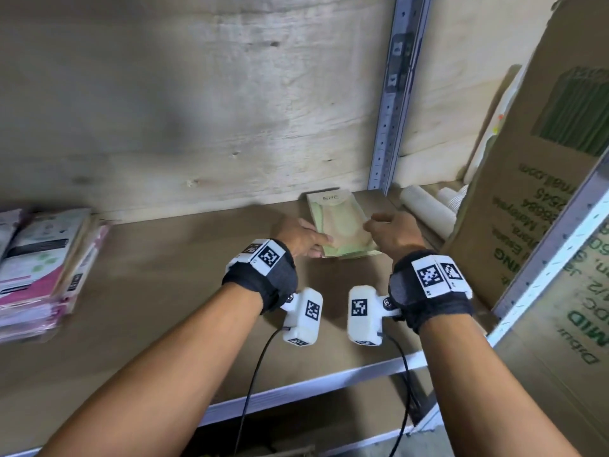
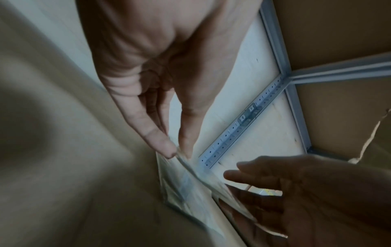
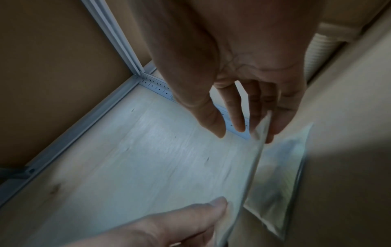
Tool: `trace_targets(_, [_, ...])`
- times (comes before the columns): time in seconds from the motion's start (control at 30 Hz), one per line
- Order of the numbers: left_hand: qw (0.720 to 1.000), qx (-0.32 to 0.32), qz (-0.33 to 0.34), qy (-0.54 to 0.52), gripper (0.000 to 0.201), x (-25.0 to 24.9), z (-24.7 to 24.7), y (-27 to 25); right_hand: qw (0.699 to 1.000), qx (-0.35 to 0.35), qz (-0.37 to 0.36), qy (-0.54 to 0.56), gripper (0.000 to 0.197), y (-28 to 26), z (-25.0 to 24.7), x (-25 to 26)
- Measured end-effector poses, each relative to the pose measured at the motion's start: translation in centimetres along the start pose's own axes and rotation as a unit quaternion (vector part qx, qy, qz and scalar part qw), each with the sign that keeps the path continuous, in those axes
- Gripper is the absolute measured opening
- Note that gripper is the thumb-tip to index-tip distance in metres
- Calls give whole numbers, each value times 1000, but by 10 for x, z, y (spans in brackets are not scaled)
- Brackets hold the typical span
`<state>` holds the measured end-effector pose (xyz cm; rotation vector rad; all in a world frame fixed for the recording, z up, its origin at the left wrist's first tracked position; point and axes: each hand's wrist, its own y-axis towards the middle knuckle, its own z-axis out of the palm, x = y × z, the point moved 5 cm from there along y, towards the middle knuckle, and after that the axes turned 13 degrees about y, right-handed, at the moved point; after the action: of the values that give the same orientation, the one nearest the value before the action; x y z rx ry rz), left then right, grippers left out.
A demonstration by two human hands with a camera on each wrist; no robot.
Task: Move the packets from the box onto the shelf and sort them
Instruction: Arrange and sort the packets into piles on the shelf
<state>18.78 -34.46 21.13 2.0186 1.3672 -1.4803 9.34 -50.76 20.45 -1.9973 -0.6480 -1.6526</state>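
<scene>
While left hand pinches one green packet, right hand grip spread, touching it

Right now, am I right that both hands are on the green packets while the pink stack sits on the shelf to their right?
Not quite: the head view shows the pink stack on the shelf to their left, not their right. The left hand and right hand are indeed both on the green packets.

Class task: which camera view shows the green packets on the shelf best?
The head view: the green packets show their whole top face and lettering. Both wrist views give only blurred, pale packet edges, with no print legible.
</scene>
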Motion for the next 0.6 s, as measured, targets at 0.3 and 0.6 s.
trace_targets(0.3, [999, 5, -21, 39, 30, -3, 24, 45, 997, 26, 14, -70, 41, 9, 0, -9])
trace_targets(0.6, [997, 30, -40, 66, 52, 10, 33, 78, 995, 50, 2, -83, 44, 11, -1, -15])
